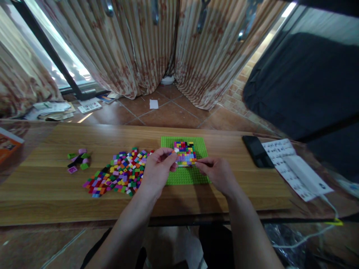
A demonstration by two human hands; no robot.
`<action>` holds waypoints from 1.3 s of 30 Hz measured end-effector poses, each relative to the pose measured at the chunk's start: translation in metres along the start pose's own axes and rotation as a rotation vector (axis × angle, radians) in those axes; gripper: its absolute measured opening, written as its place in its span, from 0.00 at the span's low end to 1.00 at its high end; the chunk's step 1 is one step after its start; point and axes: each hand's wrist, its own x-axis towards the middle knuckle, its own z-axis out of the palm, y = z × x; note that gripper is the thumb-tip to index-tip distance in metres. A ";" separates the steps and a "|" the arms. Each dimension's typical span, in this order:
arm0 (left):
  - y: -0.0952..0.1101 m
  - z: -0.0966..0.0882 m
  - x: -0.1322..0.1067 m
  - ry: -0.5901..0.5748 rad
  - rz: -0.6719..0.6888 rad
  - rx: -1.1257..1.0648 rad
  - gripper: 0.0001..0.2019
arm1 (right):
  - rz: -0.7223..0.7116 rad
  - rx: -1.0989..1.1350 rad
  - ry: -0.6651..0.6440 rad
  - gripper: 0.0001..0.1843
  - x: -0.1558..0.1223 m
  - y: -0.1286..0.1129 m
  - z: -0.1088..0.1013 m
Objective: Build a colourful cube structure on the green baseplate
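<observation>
A green baseplate lies on the wooden table, with a patch of small multicoloured bricks built on its upper middle. My left hand is pinched on a small white brick at the left edge of that patch. My right hand rests on the plate's right side, its fingers closed against the front edge of the brick patch. A loose heap of several coloured bricks spreads just left of my left hand.
A few green, pink and black pieces sit apart at the far left. A black phone and a printed sheet lie at the right, with a white cable. An orange box is at the left edge.
</observation>
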 end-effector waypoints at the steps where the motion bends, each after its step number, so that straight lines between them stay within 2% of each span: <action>1: 0.000 0.000 0.000 0.000 0.000 0.000 0.09 | 0.003 0.010 0.013 0.16 0.000 0.000 0.000; 13: -0.001 -0.001 -0.001 -0.002 -0.001 -0.018 0.08 | 0.041 0.130 0.129 0.17 0.001 -0.001 0.006; 24: 0.000 0.002 -0.002 0.001 -0.012 -0.013 0.07 | 0.018 0.183 0.115 0.15 0.005 0.004 0.006; 32: -0.004 0.004 -0.002 -0.019 -0.023 -0.002 0.08 | 0.094 0.171 0.128 0.14 0.009 -0.002 0.011; 39: -0.007 0.004 -0.001 -0.028 -0.036 0.015 0.12 | 0.171 0.247 0.125 0.13 0.014 -0.010 0.013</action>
